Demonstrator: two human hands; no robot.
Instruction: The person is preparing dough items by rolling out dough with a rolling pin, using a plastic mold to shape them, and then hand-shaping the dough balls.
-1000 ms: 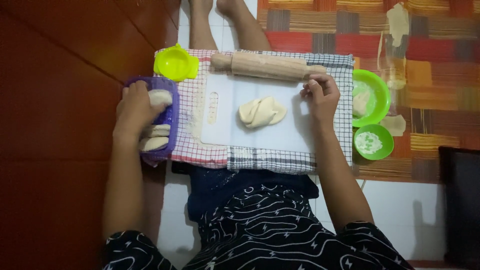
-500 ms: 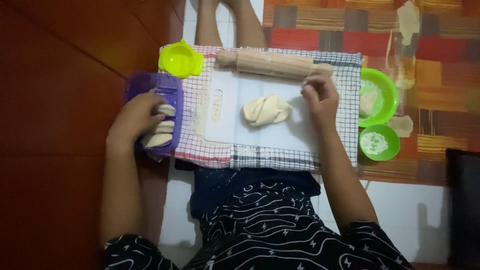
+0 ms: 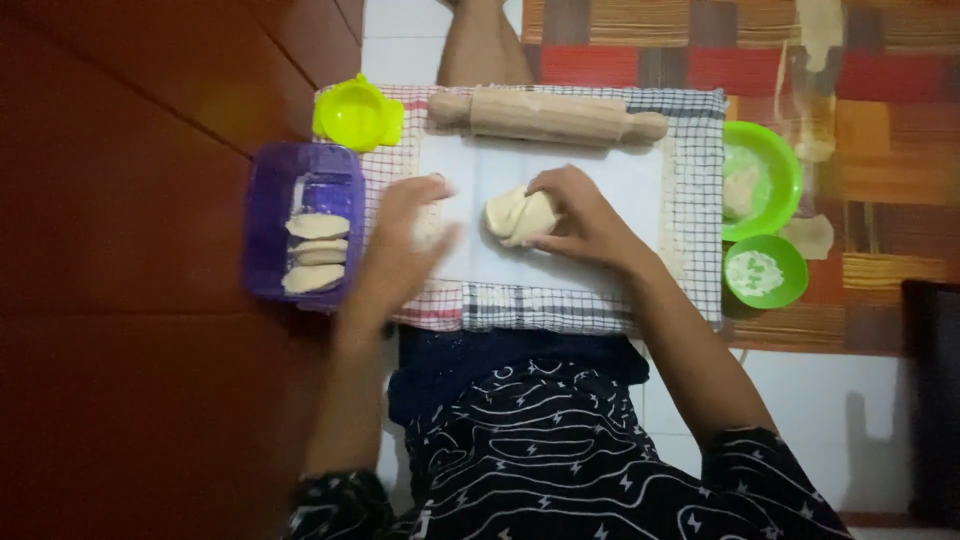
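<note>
My right hand [image 3: 585, 218] rests on a lump of pale dough [image 3: 518, 216] in the middle of a white board [image 3: 620, 180], its fingers curled around the lump's right side. Blurred and empty with its fingers apart, my left hand [image 3: 405, 240] hovers over the board's left edge, between the dough and a purple box [image 3: 268, 215]. That box holds several folded dough pieces [image 3: 315, 250]. Along the far edge of the board lies a wooden rolling pin [image 3: 545, 115]. A checked cloth [image 3: 700, 200] lies under the board.
A yellow-green press mould [image 3: 357, 115] sits at the cloth's far left corner. Right of the cloth stand a large green bowl [image 3: 775, 170] with filling and a small green bowl [image 3: 765, 272] with white powder. A striped mat [image 3: 880, 90] lies beyond, with dark red floor on the left.
My left hand has left the purple box and moved right over the board. My right hand has come down from the rolling pin's end onto the dough lump.
</note>
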